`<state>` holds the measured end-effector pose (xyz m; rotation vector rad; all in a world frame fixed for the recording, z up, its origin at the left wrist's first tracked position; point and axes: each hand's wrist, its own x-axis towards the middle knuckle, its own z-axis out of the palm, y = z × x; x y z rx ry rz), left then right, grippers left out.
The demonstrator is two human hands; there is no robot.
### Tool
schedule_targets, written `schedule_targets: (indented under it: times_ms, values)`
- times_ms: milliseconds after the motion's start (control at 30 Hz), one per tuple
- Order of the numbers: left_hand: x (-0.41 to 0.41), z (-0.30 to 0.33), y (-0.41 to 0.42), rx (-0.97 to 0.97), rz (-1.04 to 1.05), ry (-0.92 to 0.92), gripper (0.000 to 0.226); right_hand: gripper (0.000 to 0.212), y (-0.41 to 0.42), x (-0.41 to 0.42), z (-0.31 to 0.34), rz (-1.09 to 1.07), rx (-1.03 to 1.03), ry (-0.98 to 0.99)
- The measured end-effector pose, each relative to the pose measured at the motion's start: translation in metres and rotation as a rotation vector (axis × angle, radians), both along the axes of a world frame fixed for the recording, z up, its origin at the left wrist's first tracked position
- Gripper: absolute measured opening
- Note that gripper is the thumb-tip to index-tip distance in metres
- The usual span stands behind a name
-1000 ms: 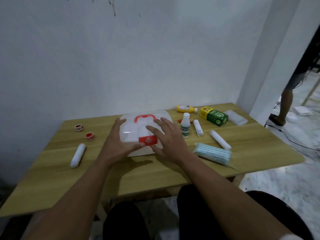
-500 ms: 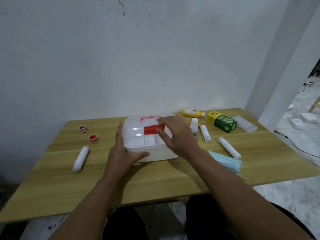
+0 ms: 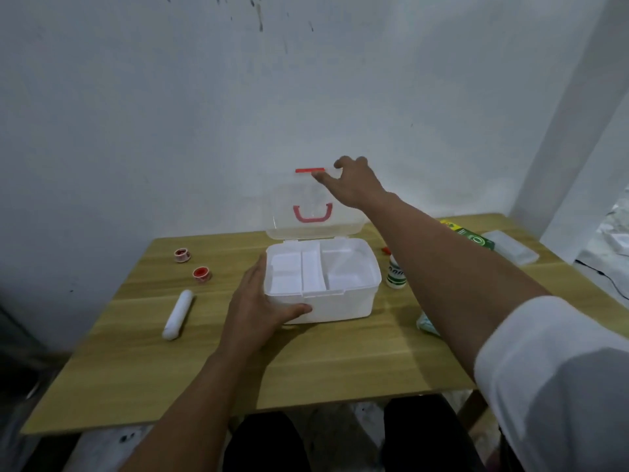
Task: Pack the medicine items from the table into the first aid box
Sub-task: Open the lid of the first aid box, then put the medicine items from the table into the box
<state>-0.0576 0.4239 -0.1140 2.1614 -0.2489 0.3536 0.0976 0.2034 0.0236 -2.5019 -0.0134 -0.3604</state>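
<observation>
Lid (image 3: 315, 212) now swung upright, right hand (image 3: 357, 185) fingers pinching its top edge, left hand (image 3: 258, 304) fingers spread against first aid box (image 3: 326, 301)

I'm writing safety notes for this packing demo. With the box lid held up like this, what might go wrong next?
The right hand only pinches the top edge of the upright lid; if released, it may drop shut onto the first aid box.

The raised right forearm passes directly over the small white bottle, so lowering it could knock the bottle over.

The left hand steadies just one corner of the box, so it may slide.
</observation>
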Motion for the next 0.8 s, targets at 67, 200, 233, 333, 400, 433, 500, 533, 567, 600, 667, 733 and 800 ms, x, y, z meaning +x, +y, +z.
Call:
schedule_targets:
  times_ms: [67,200,233,333,400,433,500,533,567,600,667,733,800]
  values:
    - [0.000,0.000,0.000,-0.004,0.010,-0.004,0.115,0.091,-0.006,0.005,-0.010,0.061,0.106,0.094]
    - [0.001,-0.001,0.002,0.005,0.008,-0.018,0.116,0.081,-0.023,0.002,-0.027,0.110,0.234,0.167]
    - [0.002,0.000,0.002,0.016,0.004,-0.015,0.118,0.074,-0.030,0.000,-0.030,0.118,0.228,0.149]
    - [0.007,0.001,0.005,0.050,-0.002,-0.001,0.128,0.047,-0.061,-0.010,-0.034,0.074,0.154,0.052]
    - [0.011,0.004,0.006,0.017,-0.009,0.056,0.130,0.032,-0.092,-0.015,-0.039,-0.036,0.048,0.000]
    - [0.012,0.006,0.005,-0.016,-0.035,0.071,0.122,0.029,-0.110,-0.017,-0.043,-0.097,-0.007,0.009]
    - [0.014,0.007,0.001,-0.030,-0.075,0.068,0.100,0.034,-0.146,-0.022,-0.055,-0.225,-0.142,0.098]
    - [0.015,0.006,0.000,-0.033,-0.079,0.063,0.096,0.040,-0.163,-0.027,-0.061,-0.295,-0.220,0.167]
    - [0.018,0.005,-0.001,-0.039,-0.074,0.061,0.096,0.045,-0.180,-0.030,-0.069,-0.364,-0.291,0.241]
    - [0.019,0.004,-0.002,-0.049,-0.073,0.055,0.098,0.051,-0.193,-0.034,-0.076,-0.424,-0.338,0.316]
    - [0.022,0.001,-0.002,-0.057,-0.077,0.060,0.109,0.067,-0.218,-0.038,-0.092,-0.481,-0.364,0.444]
    - [0.025,-0.002,-0.002,-0.067,-0.086,0.069,0.117,0.071,-0.234,-0.040,-0.107,-0.473,-0.359,0.502]
    - [0.026,-0.002,-0.002,-0.083,-0.098,0.076,0.116,0.059,-0.243,-0.041,-0.115,-0.464,-0.363,0.460]
